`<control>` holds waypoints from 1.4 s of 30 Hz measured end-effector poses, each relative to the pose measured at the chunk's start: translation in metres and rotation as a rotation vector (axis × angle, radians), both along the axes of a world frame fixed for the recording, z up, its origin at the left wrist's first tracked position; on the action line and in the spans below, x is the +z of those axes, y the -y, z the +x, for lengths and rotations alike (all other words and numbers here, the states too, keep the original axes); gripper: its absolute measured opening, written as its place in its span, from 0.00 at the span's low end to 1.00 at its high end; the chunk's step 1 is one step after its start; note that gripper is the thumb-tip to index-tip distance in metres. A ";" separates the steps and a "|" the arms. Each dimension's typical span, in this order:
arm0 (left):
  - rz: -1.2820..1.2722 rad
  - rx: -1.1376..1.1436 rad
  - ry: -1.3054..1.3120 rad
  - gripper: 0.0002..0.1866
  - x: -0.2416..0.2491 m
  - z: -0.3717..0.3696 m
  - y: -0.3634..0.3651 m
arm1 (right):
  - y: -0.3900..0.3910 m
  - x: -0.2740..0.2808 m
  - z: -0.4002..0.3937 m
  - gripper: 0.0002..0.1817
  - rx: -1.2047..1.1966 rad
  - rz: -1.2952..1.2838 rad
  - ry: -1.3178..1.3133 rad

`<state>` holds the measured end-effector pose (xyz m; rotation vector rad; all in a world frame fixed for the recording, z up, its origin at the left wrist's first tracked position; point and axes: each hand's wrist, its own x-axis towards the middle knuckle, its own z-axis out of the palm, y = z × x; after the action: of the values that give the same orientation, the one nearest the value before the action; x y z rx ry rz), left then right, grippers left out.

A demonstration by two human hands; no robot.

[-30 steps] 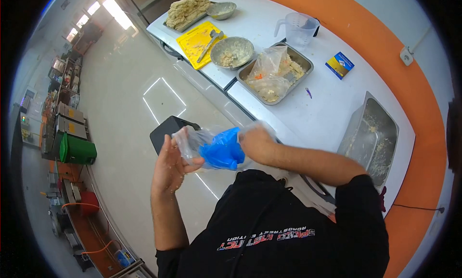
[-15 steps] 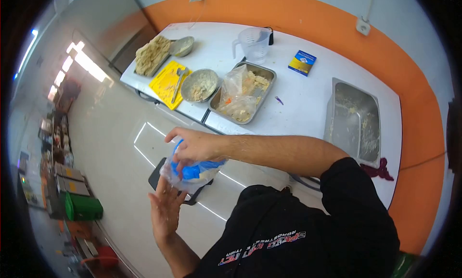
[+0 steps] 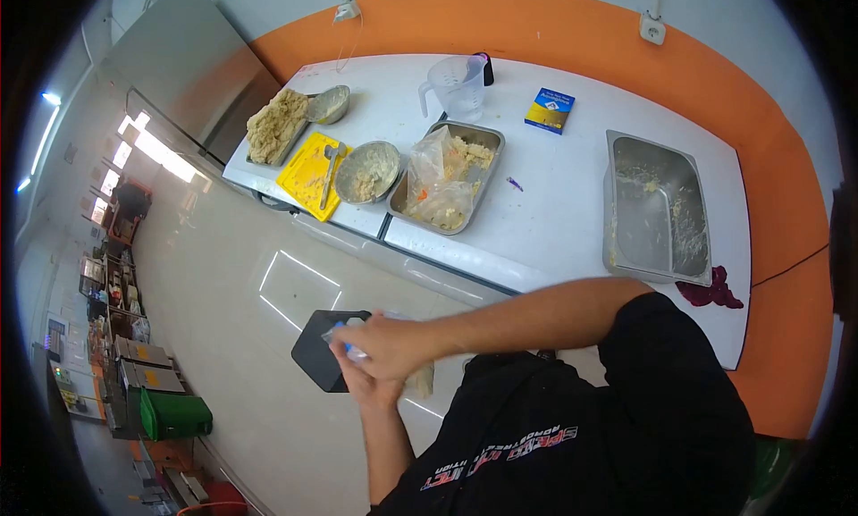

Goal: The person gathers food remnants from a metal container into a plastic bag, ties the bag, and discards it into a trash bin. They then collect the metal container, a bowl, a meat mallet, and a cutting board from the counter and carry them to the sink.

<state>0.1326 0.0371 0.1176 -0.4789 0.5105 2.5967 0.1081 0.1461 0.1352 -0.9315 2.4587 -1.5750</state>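
Observation:
A clear plastic bag with blue on it (image 3: 332, 334) is bunched between my two hands, over the floor in front of the table. My right hand (image 3: 391, 344) reaches in from the right and is closed around the bag from above. Just below it, my left hand (image 3: 359, 380) is closed on the bag too, its fingers partly hidden behind the right hand. A pale, full part of the bag (image 3: 420, 382) shows beyond the right wrist. What fills it is too blurred to name.
On the white table (image 3: 554, 203) stand a steel tray (image 3: 490, 172) with dough and a plastic bag, a metal bowl (image 3: 390, 159), a yellow board (image 3: 304, 178), a measuring jug (image 3: 458, 89), a blue-yellow box (image 3: 550, 110) and a deep steel pan (image 3: 657, 266). A black bin-like object (image 3: 313, 360) is below my hands.
My hands have come together and moved right and down. The bag, earlier spread over the right hand's fingers with the left palm open beneath, is now bunched and gripped by both.

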 end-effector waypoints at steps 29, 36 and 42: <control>-0.188 -0.456 -0.305 0.29 0.005 -0.043 -0.087 | -0.181 0.006 0.101 0.13 -0.571 -0.813 0.415; -1.063 -0.530 -1.135 0.21 0.016 -0.036 -0.123 | -0.229 0.090 0.048 0.14 -0.557 -0.541 0.213; -1.086 -0.009 -1.571 0.16 0.040 -0.051 -0.174 | -0.234 0.116 0.048 0.20 -0.504 -0.463 0.301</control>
<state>0.0818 0.2110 0.1578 1.4102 2.2888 1.8885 0.1562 0.3798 0.2510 -0.0601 2.2571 -2.3026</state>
